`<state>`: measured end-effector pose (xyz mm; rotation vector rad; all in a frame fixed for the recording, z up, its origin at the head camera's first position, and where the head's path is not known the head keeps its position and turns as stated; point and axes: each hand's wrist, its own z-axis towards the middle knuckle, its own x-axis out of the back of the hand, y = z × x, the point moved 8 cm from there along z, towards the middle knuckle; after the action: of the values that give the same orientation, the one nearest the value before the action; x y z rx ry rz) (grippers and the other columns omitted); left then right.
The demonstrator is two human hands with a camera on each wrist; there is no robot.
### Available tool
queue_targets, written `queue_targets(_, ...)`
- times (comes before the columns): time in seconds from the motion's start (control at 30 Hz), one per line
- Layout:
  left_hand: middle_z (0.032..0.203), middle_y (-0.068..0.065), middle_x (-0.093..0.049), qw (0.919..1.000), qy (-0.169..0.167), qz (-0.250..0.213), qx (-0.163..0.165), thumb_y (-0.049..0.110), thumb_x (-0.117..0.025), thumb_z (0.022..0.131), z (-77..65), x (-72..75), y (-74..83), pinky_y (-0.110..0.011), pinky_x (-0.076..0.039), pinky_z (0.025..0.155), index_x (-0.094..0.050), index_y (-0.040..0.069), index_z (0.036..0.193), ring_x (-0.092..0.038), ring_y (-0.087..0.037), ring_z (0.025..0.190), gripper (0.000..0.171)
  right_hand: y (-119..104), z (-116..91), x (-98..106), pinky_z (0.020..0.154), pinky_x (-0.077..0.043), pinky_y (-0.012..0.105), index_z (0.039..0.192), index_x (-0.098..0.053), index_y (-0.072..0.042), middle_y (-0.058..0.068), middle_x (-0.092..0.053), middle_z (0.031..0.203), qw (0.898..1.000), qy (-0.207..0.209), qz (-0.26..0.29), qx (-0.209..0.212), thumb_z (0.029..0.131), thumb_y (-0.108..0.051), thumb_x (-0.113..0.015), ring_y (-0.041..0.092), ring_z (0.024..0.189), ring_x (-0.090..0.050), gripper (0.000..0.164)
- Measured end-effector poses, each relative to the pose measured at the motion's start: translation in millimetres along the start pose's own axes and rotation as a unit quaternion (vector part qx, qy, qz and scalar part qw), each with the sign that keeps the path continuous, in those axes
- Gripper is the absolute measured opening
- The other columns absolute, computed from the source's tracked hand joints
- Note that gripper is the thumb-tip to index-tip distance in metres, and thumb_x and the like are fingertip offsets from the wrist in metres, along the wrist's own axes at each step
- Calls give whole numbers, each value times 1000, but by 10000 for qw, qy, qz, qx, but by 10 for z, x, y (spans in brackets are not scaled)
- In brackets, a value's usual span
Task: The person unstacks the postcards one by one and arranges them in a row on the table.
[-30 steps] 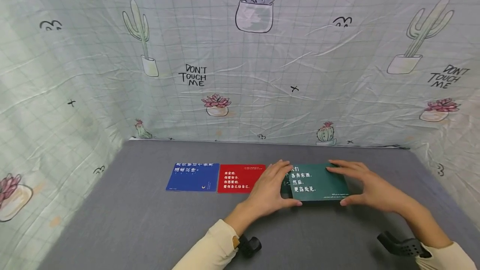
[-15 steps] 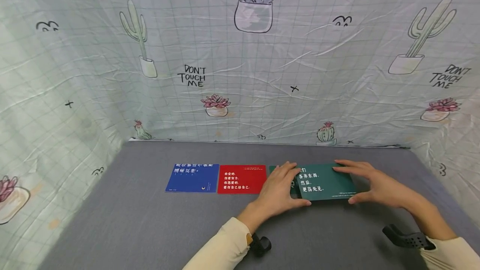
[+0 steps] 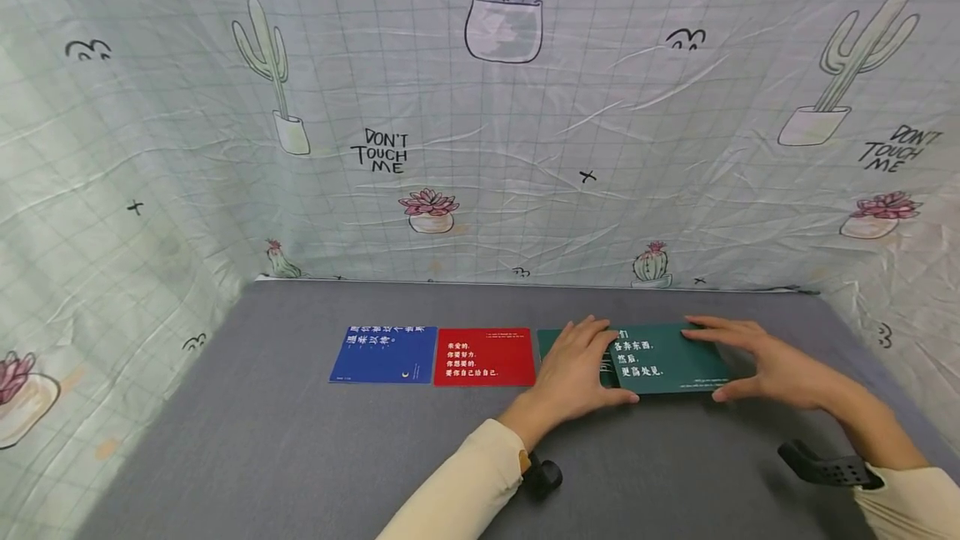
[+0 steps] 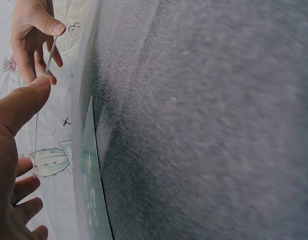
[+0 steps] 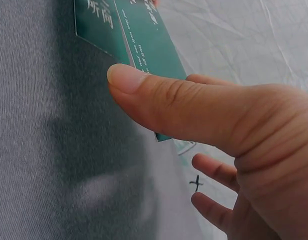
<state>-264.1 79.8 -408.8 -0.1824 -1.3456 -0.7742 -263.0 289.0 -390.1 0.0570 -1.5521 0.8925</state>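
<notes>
A green card (image 3: 671, 363) with white lettering is held by its long edges between both hands, raised above the table. My left hand (image 3: 572, 375) pinches its left end, thumb at the near edge and fingers at the far edge. My right hand (image 3: 783, 367) pinches the right end the same way. In the left wrist view the card (image 4: 36, 135) is nearly edge-on. A second green card (image 3: 551, 342) lies on the table, partly covered by my left hand and the held card. In the right wrist view, this lower card (image 5: 94, 22) shows beneath the held one.
A red card (image 3: 485, 358) and a blue card (image 3: 384, 357) lie in a row left of the green one on the grey table (image 3: 300, 457). A cactus-print cloth (image 3: 517, 132) hangs behind and along both sides. Each wrist carries a black camera mount.
Both hands have moved right with the held green card, and slightly away from me. More of the lower green card shows beside the red one. The red and blue cards stay put.
</notes>
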Motion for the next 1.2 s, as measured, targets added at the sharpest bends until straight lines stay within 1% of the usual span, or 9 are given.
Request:
queue_targets(0.2, 146, 4, -40, 9996, -168, 242, -14, 60, -69, 75, 85, -30, 69, -32, -15, 115, -46, 19, 141, -29, -15, 138, 81, 66, -49, 28, 84, -32, 64, 140, -50, -19, -20, -25, 149, 10000, 8, 27, -29, 70, -35, -82, 42, 127, -28, 78)
queue_targets(0.43, 146, 5, -39, 9983, -390, 441, 43, 62, -68, 76, 170, -107, 107, -32, -15, 115, -44, 21, 141, -27, -13, 138, 81, 172, -63, 36, 87, -26, 68, 139, -51, -19, -13, -28, 151, 9998, -47, 164, -122, 69, -35, -84, 46, 128, -25, 79)
queue_targets(0.53, 147, 6, -39, 9979, -439, 482, 55, 62, -66, 77, 196, -150, 115, -32, -15, 115, -44, 21, 142, -27, -13, 139, 79, 194, -61, 29, 87, -25, 69, 139, -51, -18, -18, -27, 149, 9998, -56, 201, -37, 69, -33, -84, 47, 128, -24, 78)
queue_targets(0.6, 147, 6, -39, 9977, -462, 488, 42, 61, -66, 78, 212, -175, 123, -32, -15, 115, -44, 22, 141, -27, -13, 139, 78, 206, -60, 28, 88, -25, 69, 139, -51, -17, -21, -27, 148, 9997, -52, 255, 19, 69, -32, -84, 38, 134, -22, 78)
queue_targets(0.73, 146, 6, -39, 9976, -493, 493, 35, 61, -66, 78, 234, -216, 127, -33, -16, 115, -44, 22, 141, -26, -13, 139, 78, 220, -59, 28, 89, -26, 68, 139, -51, -15, -23, -26, 147, 9994, -54, 295, 157, 70, -31, -84, -1, 135, -14, 78)
queue_targets(0.8, 146, 7, -39, 9973, -517, 516, 53, 61, -67, 77, 247, -242, 118, -33, -15, 115, -44, 22, 142, -26, -12, 139, 79, 232, -56, 30, 97, -28, 56, 139, -50, -15, -21, -27, 148, 9994, -48, 266, 207, 70, -31, -84, -15, 129, -12, 79)
queue_targets(0.97, 146, 7, -39, 9967, -563, 572, 87, 62, -68, 76, 292, -301, 121, -34, -15, 115, -44, 23, 141, -26, -12, 139, 80, 279, -60, 38, 97, -27, 24, 139, -50, -14, -20, -28, 148, 9996, -70, 200, 184, 70, -32, -83, -16, 129, -12, 79)
queue_targets(1.07, 145, 8, -40, 9964, -609, 580, 137, 62, -69, 75, 315, -331, 128, -34, -14, 115, -45, 23, 141, -26, -12, 139, 80, 304, -64, 33, 99, -26, 27, 139, -50, -14, -21, -27, 147, 9994, -114, 282, 162, 70, -31, -83, -16, 129, -12, 78)
queue_targets(1.2, 145, 9, -40, 9962, -620, 596, 171, 62, -69, 75, 343, -360, 140, -34, -15, 115, -45, 24, 140, -26, -11, 139, 79, 338, -77, 27, 97, -21, 14, 139, -50, -12, -22, -27, 147, 9990, -131, 399, 172, 71, -29, -83, -17, 128, -12, 78)
